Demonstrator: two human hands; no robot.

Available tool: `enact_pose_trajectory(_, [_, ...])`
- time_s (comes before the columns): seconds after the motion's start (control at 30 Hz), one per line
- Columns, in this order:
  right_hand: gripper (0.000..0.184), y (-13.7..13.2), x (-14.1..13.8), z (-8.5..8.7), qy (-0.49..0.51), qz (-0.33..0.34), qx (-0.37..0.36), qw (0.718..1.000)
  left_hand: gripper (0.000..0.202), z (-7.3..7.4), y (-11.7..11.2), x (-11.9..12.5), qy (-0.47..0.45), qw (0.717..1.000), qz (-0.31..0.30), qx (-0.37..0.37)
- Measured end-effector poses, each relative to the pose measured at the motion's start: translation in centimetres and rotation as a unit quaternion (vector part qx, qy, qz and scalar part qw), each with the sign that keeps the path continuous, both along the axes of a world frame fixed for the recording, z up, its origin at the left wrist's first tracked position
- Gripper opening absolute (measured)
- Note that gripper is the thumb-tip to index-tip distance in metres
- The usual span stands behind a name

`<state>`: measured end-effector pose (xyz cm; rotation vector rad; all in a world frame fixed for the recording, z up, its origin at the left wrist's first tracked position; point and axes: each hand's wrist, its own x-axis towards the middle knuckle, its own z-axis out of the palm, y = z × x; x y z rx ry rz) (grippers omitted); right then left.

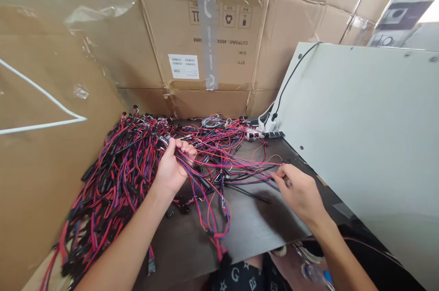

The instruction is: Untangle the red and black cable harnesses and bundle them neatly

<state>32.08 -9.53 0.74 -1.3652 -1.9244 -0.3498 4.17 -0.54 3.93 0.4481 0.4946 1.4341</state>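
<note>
Stacked cardboard boxes [147,64] back the dark table [185,250], with a pale panel [360,131] on the right. A heap of red, blue and black wires [115,181] lies along the left cardboard, which probably keeps it from spreading. Beside it, the person's left hand [174,167] is closed around a wire bundle [200,179], while the right hand [297,185] pinches thin strands [242,164] out rightward, seemingly to keep them straight and separate.

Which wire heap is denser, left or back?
The left heap, beside the side cardboard: wires pile thickly there. The back heap, beyond the left hand, is sparser, spread thin.
</note>
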Motion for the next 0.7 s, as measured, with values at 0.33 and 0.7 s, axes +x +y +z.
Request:
enact_pose_trajectory(0.33, [0.012,-1.5,-0.7,-0.4,0.421,0.15,-0.157,0.881,0.045,-0.5,0.4,0.2,-0.005,0.999,0.047,-0.008])
enact_pose_trajectory(0.7, [0.018,-1.2,-1.0,0.2,0.585,0.128,-0.188,0.779,0.044,-0.2,0.2,0.1,-0.004,0.999,0.029,-0.021])
